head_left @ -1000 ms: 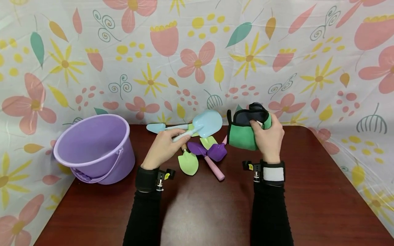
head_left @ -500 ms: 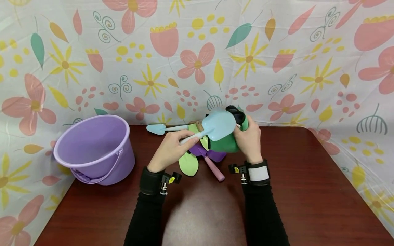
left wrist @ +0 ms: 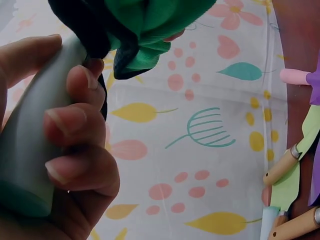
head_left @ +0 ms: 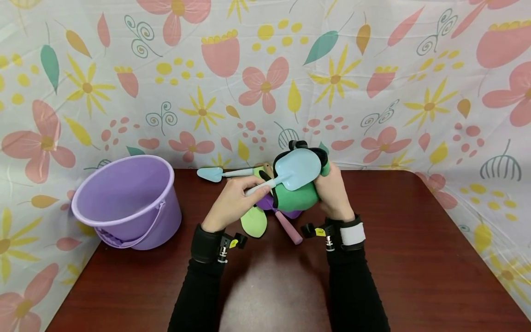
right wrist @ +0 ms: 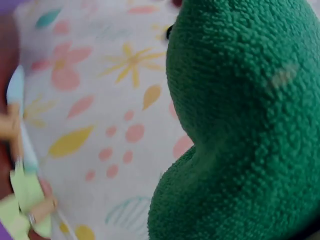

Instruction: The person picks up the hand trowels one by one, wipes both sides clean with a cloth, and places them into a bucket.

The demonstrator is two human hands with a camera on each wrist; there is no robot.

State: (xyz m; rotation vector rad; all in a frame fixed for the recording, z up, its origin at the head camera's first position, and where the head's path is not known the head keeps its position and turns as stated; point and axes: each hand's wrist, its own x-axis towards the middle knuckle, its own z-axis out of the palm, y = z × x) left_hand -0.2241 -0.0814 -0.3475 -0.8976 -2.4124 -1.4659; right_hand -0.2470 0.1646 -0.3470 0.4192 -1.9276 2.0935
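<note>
At frame centre, the left hand (head_left: 230, 201) grips the handle of a pale blue shovel (head_left: 295, 169), its blade against the green pouch (head_left: 295, 196) clutched in the right hand (head_left: 332, 193), above scattered garden tools (head_left: 254, 220); purple bucket (head_left: 124, 198) sits left.

Bright, even light fills the head view, laying a soft pale sheen on the dark red table (head_left: 265, 295) at lower centre with only faint shadows, the frame edges bowing slightly, while both wrist views are close and soft, the green pouch (right wrist: 240, 125) blurred.
</note>
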